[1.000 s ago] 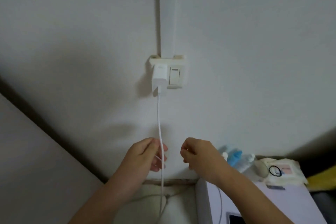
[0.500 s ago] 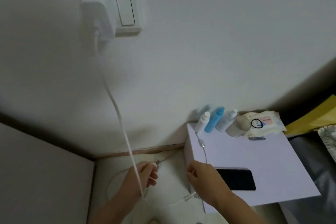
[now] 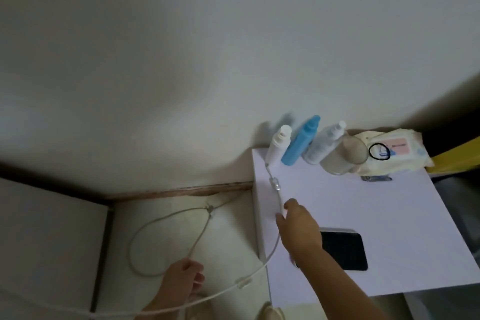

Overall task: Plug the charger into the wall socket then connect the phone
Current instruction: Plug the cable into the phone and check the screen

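The white charger cable [image 3: 267,262] runs from the bottom left, past my left hand [image 3: 181,282], up over the edge of the white side table [image 3: 389,221] to its far end near the bottles. My left hand pinches a loop of the cable down by the floor. My right hand [image 3: 298,226] rests on the table's left edge with thumb and finger around the cable near its end. The black phone [image 3: 345,251] lies face up on the table just right of my right hand. The wall socket and charger block are out of view.
A white bottle [image 3: 278,147], a blue bottle [image 3: 301,143], a clear bottle [image 3: 324,145] and a glass [image 3: 345,156] stand at the table's back edge. A wipes pack [image 3: 394,153] with a black hair tie lies beside them. Pale floor sits left of the table.
The view has dropped from the socket to the table and floor. My right hand moved up onto the table edge along the cable. My left hand sank lower with the cable loop.
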A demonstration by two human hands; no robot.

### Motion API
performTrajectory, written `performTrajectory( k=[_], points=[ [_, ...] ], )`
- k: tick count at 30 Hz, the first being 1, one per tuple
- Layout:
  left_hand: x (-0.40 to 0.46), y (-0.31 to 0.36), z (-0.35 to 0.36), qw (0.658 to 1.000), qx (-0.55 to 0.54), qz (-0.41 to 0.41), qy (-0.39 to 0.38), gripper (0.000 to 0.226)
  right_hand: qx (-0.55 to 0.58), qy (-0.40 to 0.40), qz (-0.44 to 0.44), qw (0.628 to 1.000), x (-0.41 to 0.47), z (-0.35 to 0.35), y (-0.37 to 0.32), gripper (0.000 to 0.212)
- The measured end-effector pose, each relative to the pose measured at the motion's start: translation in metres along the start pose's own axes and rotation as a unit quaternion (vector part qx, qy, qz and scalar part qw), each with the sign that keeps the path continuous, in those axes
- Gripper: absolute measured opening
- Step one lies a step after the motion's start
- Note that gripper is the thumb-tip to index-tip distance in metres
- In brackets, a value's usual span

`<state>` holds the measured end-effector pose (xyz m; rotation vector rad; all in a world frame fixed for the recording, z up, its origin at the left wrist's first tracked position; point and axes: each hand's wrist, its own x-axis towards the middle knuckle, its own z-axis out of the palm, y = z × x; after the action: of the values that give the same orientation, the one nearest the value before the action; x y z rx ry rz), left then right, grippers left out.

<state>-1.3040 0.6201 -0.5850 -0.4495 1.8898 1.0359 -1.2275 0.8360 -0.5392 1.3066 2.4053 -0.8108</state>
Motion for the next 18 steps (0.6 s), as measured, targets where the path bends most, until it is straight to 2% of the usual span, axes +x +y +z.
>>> performTrajectory(
  k=[5,10,14,16,18],
  points=[
    [0.021,-0.02,0.016,0.999,-0.03,-0.009,0.031,0.033,-0.029,-0.003,0.015,0.999,0.039,0.026,0.004,0.036],
    [0.032,-0.024,0.026,0.999,-0.049,-0.004,0.023,0.03,-0.013,0.01,0.016,1.0,0.055,0.044,0.01,0.021],
    [0.034,-0.026,0.027,0.999,-0.037,-0.012,0.026,0.029,-0.034,0.007,0.009,0.999,0.054,0.046,0.015,0.021],
    [0.032,-0.026,0.028,0.999,-0.034,-0.011,0.029,0.031,-0.015,-0.006,0.015,1.0,0.051,0.047,0.017,0.019],
    [0.029,-0.024,0.028,0.999,-0.037,-0.012,0.028,0.032,0.003,-0.021,0.022,1.0,0.048,0.047,0.017,0.025]
  ],
)
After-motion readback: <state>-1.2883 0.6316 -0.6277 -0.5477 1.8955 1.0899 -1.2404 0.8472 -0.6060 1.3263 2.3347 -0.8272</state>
